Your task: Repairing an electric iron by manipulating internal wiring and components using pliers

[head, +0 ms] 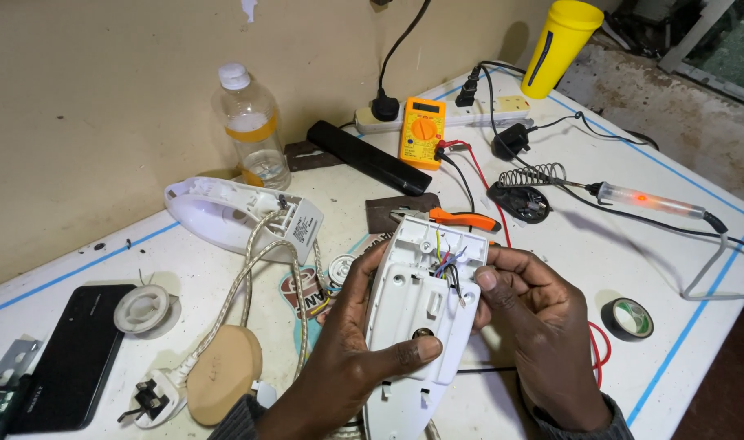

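The left hand [347, 358] wraps the white iron body [417, 322] at near centre, thumb closed across its lower face; its fingers are hidden behind the shell. The right hand [535, 326] grips the right edge, thumb pressing by the exposed wires [447, 265]. The body's near tip is cut off by the frame. Orange-handled pliers [462, 218] lie just beyond.

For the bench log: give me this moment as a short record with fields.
held item: white plastic iron body, inside facing up, coloured wires exposed
left hand: grips the body, thumb across it
right hand: supports its right edge, thumb by the wires
behind: orange multimeter, soldering iron with its light on
left of hands: white iron handle shell, braided cord
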